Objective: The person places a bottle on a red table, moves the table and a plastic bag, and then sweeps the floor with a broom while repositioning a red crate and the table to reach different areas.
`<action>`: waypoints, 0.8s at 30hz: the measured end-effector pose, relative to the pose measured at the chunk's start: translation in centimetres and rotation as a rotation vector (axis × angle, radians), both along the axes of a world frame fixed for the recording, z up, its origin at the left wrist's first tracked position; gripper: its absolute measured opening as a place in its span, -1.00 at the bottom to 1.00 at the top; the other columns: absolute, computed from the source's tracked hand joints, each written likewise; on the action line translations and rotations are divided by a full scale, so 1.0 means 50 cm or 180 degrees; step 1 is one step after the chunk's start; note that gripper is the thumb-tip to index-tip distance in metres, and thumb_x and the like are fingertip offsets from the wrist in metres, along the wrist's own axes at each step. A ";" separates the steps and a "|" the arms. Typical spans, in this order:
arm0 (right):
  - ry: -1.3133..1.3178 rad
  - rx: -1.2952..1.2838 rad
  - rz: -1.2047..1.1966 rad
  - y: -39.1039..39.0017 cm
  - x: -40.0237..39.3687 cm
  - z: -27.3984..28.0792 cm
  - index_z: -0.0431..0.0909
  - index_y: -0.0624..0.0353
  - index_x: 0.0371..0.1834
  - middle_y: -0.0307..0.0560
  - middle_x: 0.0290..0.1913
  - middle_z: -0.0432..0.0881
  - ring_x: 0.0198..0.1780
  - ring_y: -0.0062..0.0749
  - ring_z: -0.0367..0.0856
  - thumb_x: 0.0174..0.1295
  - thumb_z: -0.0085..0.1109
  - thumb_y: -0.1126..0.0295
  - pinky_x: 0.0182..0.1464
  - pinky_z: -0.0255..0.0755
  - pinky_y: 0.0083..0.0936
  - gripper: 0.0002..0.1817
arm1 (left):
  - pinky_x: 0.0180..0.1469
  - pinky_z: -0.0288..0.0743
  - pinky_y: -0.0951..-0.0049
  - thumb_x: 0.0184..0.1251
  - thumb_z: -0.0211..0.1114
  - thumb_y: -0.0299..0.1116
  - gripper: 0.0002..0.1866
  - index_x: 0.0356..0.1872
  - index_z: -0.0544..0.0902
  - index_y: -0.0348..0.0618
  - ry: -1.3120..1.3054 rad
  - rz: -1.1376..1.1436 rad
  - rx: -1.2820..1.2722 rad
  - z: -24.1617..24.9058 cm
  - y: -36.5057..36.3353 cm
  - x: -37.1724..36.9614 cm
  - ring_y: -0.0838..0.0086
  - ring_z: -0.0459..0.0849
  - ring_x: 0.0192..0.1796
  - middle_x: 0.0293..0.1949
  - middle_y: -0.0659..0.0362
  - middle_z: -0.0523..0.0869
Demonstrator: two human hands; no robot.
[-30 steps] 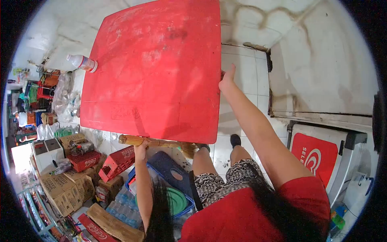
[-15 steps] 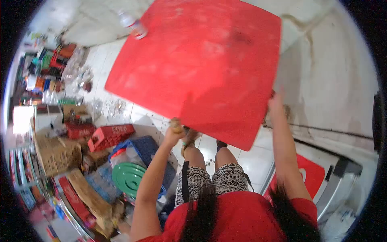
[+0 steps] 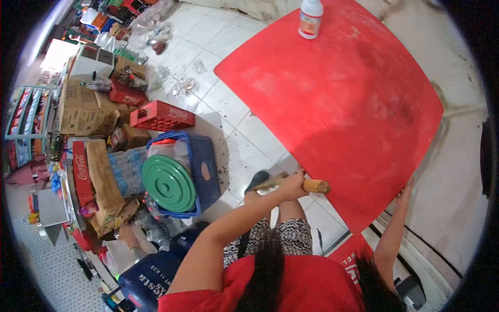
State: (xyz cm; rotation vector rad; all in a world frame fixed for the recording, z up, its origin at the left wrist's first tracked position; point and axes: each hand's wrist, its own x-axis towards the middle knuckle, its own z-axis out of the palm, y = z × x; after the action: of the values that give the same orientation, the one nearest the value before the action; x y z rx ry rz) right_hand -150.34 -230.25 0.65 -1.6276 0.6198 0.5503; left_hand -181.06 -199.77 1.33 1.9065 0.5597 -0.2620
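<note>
Shirt (image 3: 296, 286) is closest to my camera, red, dark hair (image 3: 262, 270) hanging over it. Left arm (image 3: 234, 216) runs forward and across to the right, elbow bent, forearm above the patterned shorts (image 3: 296, 236). Left hand (image 3: 292, 187) is closed around a stick broom (image 3: 316, 186); bound butt end pokes out right of the fist, over the near-left edge of the red tabletop (image 3: 338, 104), other end pointing left toward a dark shoe (image 3: 258, 181). Can't tell from my view if the knuckles touch that edge. Right arm (image 3: 389, 242) reaches forward on the right, right hand (image 3: 404, 196) against the tabletop's right edge, fingers pointing away from me. Grip there I can't call; underside is hidden. Tabletop fills upper right, one corner aimed back between the arms.

Labels: blue jug (image 3: 148, 281), lower left, white lettering, I get "esta", rest unclear. Red panel (image 3: 345, 248) below the tabletop's near corner reads "SEL" before hair cuts it off. Red box (image 3: 82, 174) beside a brown carton (image 3: 104, 179): "Coca-Cola". Red crate (image 3: 161, 115) just past the blue tub (image 3: 209, 174): same script. White bottle (image 3: 310, 18) stands on the tabletop's far part; its label I can't read.
</note>
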 end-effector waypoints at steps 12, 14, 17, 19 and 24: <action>0.1262 0.1520 -0.2472 0.071 -0.554 0.001 0.09 -0.03 0.07 0.00 0.07 0.14 0.12 -0.22 0.03 -0.26 -0.17 -0.31 0.00 -0.01 -0.08 -0.17 | -0.31 0.38 0.54 -0.22 0.17 -0.55 -0.43 -0.02 0.25 -0.24 -0.1678 0.2638 -0.1014 -0.057 0.212 -0.077 0.51 0.47 -0.30 -0.30 0.17 0.50; 0.1276 0.2698 -0.2611 0.123 -0.553 -0.011 0.15 -0.04 0.02 -0.06 0.05 0.16 0.13 -0.17 0.00 -0.33 -0.15 -0.34 0.07 -0.12 -0.08 -0.16 | -0.25 0.34 0.52 -0.19 0.23 -0.44 -0.64 -0.28 0.39 -0.25 -0.1586 0.2910 -0.0986 -0.074 0.293 -0.078 0.52 0.45 -0.28 -0.33 0.19 0.50; 0.0265 0.3033 -0.2740 0.143 -0.474 -0.062 0.23 -0.05 -0.03 -0.16 0.00 0.29 0.04 -0.19 0.21 -0.11 -0.26 -0.13 0.01 0.07 -0.05 -0.41 | -0.19 0.26 0.54 -0.10 0.18 -0.14 -0.46 -0.09 0.31 -0.24 -0.0873 0.2541 -0.0407 0.015 0.375 -0.052 0.53 0.38 -0.22 -0.23 0.16 0.43; 0.0279 0.2782 -0.2820 0.170 -0.469 0.005 0.26 -0.08 -0.05 -0.23 -0.04 0.34 -0.02 -0.21 0.29 -0.03 -0.35 -0.03 -0.06 0.17 -0.04 -0.51 | -0.25 0.27 0.52 -0.11 0.21 -0.18 -0.48 -0.11 0.34 -0.24 -0.1047 0.2317 -0.0441 0.034 0.410 -0.022 0.52 0.39 -0.26 -0.25 0.18 0.45; 0.0414 0.2652 -0.3050 0.176 -0.445 0.059 0.26 -0.14 -0.06 -0.29 0.01 0.30 0.07 -0.29 0.19 -0.03 -0.41 -0.06 -0.03 0.09 -0.09 -0.50 | -0.34 0.31 0.59 -0.09 0.23 -0.36 -0.81 -0.44 0.47 -0.20 -0.1425 0.1801 -0.0526 0.048 0.392 0.003 0.60 0.46 -0.42 -0.48 0.24 0.54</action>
State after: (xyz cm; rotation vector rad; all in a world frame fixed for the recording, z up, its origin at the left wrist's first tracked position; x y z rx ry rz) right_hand -172.59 -221.46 3.60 -0.4082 0.9997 0.1376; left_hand -180.94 -180.18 3.71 1.5066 0.7144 0.4606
